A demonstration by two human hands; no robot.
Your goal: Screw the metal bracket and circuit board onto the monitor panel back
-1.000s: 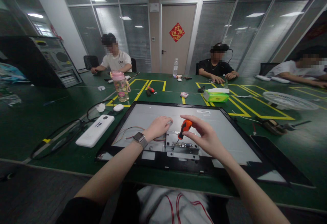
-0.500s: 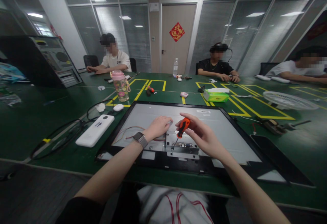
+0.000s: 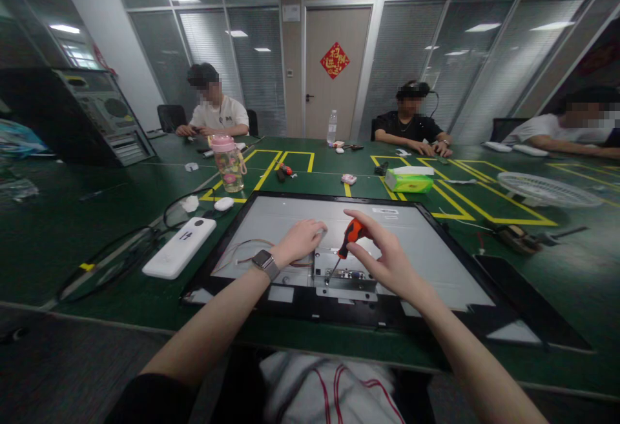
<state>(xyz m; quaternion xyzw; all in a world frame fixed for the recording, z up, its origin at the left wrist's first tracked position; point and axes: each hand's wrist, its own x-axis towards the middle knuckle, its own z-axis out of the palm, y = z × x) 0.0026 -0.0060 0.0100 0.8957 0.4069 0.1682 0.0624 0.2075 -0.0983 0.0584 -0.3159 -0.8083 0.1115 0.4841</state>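
An orange-and-black screwdriver (image 3: 352,235) is in my right hand (image 3: 390,259), its handle between the thumb and fingers. The shaft slants down to the left, with its tip at the left end of a metal bracket (image 3: 346,293). This bracket has a row of ports and belongs to a metal box on the back of a flat display panel (image 3: 261,214). My left hand (image 3: 301,242), with a watch on the wrist, rests over the panel just left of the box. Its fingers are bent together; what lies under them is hidden. Thin wires (image 3: 242,250) run beneath that hand.
Left of the panel lie a white power bank (image 3: 179,248) and a black cable (image 3: 109,262). Beyond it stand a pink-lidded bottle (image 3: 227,164) and a green tissue pack (image 3: 411,182). A white fan grille (image 3: 547,190) and a dark flat slab (image 3: 533,301) are right. Several people sit opposite.
My right fingers have shifted and spread slightly around the screwdriver handle, which leans a little more to the right. The tip stays at the bracket, and my left hand has hardly moved.
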